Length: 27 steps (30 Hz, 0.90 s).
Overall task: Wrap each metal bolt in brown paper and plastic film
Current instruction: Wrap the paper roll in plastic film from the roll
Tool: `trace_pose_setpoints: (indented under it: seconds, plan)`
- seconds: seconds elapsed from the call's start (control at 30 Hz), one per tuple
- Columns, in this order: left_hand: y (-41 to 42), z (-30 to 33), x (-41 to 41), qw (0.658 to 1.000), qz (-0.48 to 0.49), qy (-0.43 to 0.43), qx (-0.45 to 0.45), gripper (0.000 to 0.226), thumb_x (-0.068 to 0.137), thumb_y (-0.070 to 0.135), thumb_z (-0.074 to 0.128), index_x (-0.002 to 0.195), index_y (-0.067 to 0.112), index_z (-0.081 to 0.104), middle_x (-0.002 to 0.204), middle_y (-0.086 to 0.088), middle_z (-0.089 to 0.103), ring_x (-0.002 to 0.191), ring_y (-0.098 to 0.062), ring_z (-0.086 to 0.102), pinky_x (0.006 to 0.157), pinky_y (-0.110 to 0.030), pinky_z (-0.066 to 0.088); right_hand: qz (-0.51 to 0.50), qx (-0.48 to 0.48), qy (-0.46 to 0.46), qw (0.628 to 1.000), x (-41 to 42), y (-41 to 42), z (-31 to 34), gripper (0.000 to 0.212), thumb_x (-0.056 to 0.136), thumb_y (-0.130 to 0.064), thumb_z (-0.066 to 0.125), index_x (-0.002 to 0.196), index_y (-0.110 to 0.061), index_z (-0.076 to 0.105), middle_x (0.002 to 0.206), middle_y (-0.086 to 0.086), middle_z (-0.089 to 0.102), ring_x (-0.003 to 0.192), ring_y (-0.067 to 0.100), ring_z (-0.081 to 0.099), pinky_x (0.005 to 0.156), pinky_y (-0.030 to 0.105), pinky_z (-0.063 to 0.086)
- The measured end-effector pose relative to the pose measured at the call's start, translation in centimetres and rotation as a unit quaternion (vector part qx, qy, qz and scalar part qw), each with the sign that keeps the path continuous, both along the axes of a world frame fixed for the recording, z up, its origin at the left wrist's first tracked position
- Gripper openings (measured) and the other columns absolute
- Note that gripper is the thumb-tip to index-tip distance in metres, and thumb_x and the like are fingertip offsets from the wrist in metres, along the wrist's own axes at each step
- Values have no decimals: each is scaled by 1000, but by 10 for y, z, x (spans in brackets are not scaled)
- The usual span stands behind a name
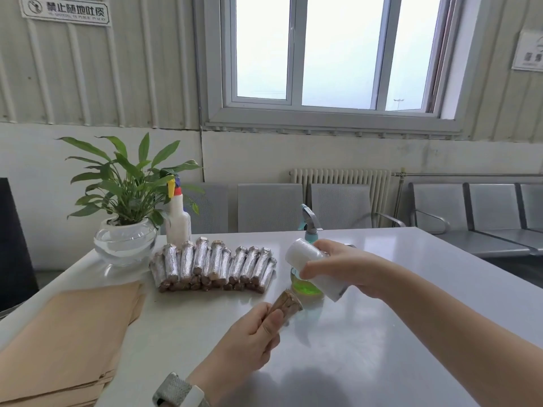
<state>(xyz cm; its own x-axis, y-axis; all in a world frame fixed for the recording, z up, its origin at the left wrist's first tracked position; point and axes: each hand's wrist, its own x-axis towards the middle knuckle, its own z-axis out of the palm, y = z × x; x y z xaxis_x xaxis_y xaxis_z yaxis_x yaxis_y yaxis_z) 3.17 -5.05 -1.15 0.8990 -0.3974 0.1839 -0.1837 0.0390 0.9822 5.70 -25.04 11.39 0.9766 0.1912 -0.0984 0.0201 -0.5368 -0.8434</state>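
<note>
Over the white table (382, 333) her left hand (249, 339) grips a paper-wrapped bolt (288, 304); her right hand (338, 265) curls round a roll of plastic film (305, 259). Behind the roll stands a green spray bottle (308, 286), partly hidden. Far left: one potted plant (126, 201) and one white spray bottle (177, 221). Finished wrapped bolts (211, 264) lie heaped, too overlapped to count. Brown paper sheets (67, 339) are stacked near left.

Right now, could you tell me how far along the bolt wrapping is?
Done: a pile of film-wrapped bolts lies on the table. In hand: the left hand holds a paper-wrapped bolt; the right hand holds the film roll. Left: filming this one; brown paper sheets remain.
</note>
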Motion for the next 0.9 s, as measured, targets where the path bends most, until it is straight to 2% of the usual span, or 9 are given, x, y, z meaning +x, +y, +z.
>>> trace_pose_setpoints:
  seconds: [0.1,0.23,0.33,0.43,0.53,0.63,0.73,0.8,0.9]
  plan:
    - [-2,0,1,1000,9,-8,1,51,90,52,53,99,3,45,57,9,33,49,-12,22,39,-17,20,0,0,-4,1000,-1,0,0,63,55,-34,72,115,-25,55,97,5,63,78,16,64,52,24,49]
    - [-1,0,1,999,17,-31,19,27,87,51,52,89,24,52,60,5,31,49,-16,17,40,-20,16,4,-1,-15,1000,-2,2,3,61,55,-35,73,113,-26,55,98,5,63,80,17,64,54,24,49]
    - [0,1,0,998,25,-49,32,21,87,53,51,84,33,55,64,1,30,51,-18,17,44,-27,12,3,-9,-26,1000,-4,3,4,59,55,-35,72,110,-28,54,96,4,62,77,15,63,52,22,48]
    - [1,0,1,999,25,-40,23,21,87,54,52,86,33,57,64,2,33,47,-15,18,42,-22,13,-3,-31,-46,998,-6,6,3,54,57,-36,73,107,-34,53,92,-1,61,71,9,61,47,16,46]
    - [-1,-1,1,999,31,-25,29,23,85,56,52,86,33,57,61,6,37,43,-13,24,40,-18,19,-6,-81,-70,994,-7,10,-2,37,70,-30,75,100,-29,55,87,-3,60,70,7,58,45,12,43]
    - [-2,-2,1,997,62,-25,43,28,84,58,50,89,31,57,60,5,40,43,-15,26,39,-18,20,13,-102,-76,992,-9,13,-6,33,71,-26,76,98,-20,58,88,1,60,73,12,60,57,21,50]
    - [-1,-4,4,992,109,-38,54,40,89,60,50,96,21,55,62,-1,41,43,-16,28,39,-19,19,16,-133,-114,984,-13,19,-11,39,68,-22,77,97,-22,51,87,-2,57,72,10,56,53,20,48]
    - [0,-5,7,989,130,-36,56,39,92,53,49,98,16,55,60,0,43,41,-16,30,39,-19,20,18,-176,-160,971,-16,26,-17,41,67,-23,76,91,-24,42,85,-4,54,70,11,52,54,23,46]
    - [0,-4,8,990,139,2,15,33,94,45,48,96,12,54,57,3,42,39,-14,28,37,-16,20,16,-191,-229,954,-18,38,-28,45,67,-29,73,95,-27,37,87,-2,58,76,23,57,60,35,52]
